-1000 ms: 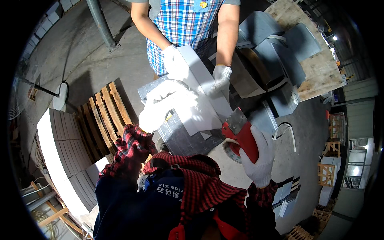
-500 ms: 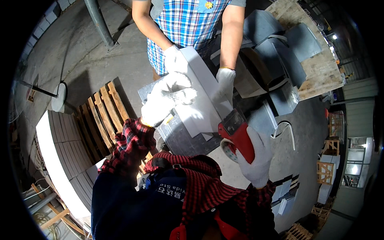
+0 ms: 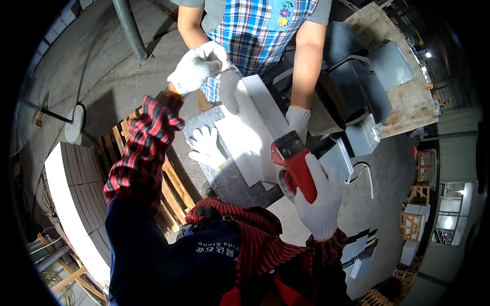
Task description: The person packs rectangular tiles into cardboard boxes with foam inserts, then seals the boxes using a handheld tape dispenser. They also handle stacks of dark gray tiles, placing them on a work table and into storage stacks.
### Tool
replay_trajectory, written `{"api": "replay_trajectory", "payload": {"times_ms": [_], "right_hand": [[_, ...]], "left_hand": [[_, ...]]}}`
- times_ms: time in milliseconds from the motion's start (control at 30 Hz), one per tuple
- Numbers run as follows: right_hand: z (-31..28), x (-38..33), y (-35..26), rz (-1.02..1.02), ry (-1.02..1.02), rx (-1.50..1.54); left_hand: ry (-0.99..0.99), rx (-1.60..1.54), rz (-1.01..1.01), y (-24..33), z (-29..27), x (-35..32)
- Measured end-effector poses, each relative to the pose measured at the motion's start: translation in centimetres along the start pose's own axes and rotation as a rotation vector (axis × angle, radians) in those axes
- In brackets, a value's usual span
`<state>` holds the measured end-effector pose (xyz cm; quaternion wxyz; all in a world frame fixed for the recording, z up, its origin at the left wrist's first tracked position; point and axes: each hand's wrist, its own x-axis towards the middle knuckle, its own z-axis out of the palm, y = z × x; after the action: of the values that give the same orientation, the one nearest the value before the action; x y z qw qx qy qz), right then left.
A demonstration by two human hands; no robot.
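Note:
My right hand (image 3: 320, 200), in a white knit glove, is wrapped round the handle of a red tape dispenser (image 3: 300, 176) with a roll of tape on it. The dispenser's dark front end meets the near right edge of a white, flat-sided piece (image 3: 244, 140), perhaps covered in sheeting. My left hand (image 3: 200, 67), also gloved, is raised beyond the far left side of that piece, its fingers curled together; what they hold, if anything, is unclear. Opposite me, a co-worker's gloved hand (image 3: 298, 121) rests at the piece's right side. Their other hand is hidden.
A loose white glove (image 3: 205, 147) lies on the dark grey slab (image 3: 232, 178) under the white piece. Wooden pallets (image 3: 171, 196) and stacked pale slabs (image 3: 76, 188) stand at left. Grey curved pieces (image 3: 352, 81) lie at right by a plywood board (image 3: 411, 104). A post (image 3: 130, 30) rises far left.
My left hand has lifted off the white piece and moved away, up and left, uncovering the loose glove. The dispenser has shifted only slightly with my right hand.

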<state>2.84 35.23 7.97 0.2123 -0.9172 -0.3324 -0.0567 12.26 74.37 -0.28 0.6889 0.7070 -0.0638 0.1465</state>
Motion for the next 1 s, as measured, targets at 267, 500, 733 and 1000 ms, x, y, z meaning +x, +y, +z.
{"api": "replay_trajectory", "payload": {"times_ms": [267, 500, 733, 1000], "right_hand": [[2.4, 4.7, -0.4, 0.149, -0.085, -0.165], [3.5, 8.2, -0.6, 0.148, -0.134, -0.240], [3.5, 9.3, -0.3, 0.141, -0.191, -0.267], [3.8, 8.9, -0.9, 0.117, -0.177, -0.238]], "left_hand": [[-0.179, -0.130, -0.103, -8.5, -0.5, 6.7], [-0.549, -0.043, -0.289, -18.1, -2.9, 10.6], [-0.274, 0.701, -0.298, -19.8, 1.6, 4.3], [0.271, 0.771, 0.149, -14.6, 4.8, 0.0]]}}
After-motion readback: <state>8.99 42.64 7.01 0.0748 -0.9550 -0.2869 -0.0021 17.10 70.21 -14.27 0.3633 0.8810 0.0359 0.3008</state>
